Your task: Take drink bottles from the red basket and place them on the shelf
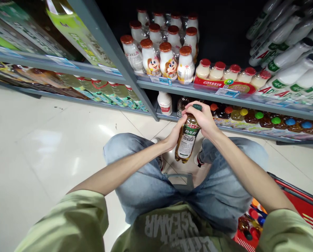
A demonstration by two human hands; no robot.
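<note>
I am crouched in front of a shop shelf. Both hands hold one brown drink bottle [187, 140] with a green cap and a white and green label, upright above my knees. My right hand [202, 117] is wrapped round its neck and cap from the right. My left hand [175, 134] presses against its left side, fingers closed on it. The bottle hangs just in front of the bottom shelf [240, 131], where similar dark bottles with coloured caps stand in a row.
White milk-drink bottles with brown caps [158, 52] fill the shelf above. Small red-capped bottles [226, 75] and white bottles [290, 52] lie to the right. A grey upright post [114, 52] divides the shelving. A red basket [300, 206] with bottles sits at my right. Glossy tiled floor [40, 147] spreads left.
</note>
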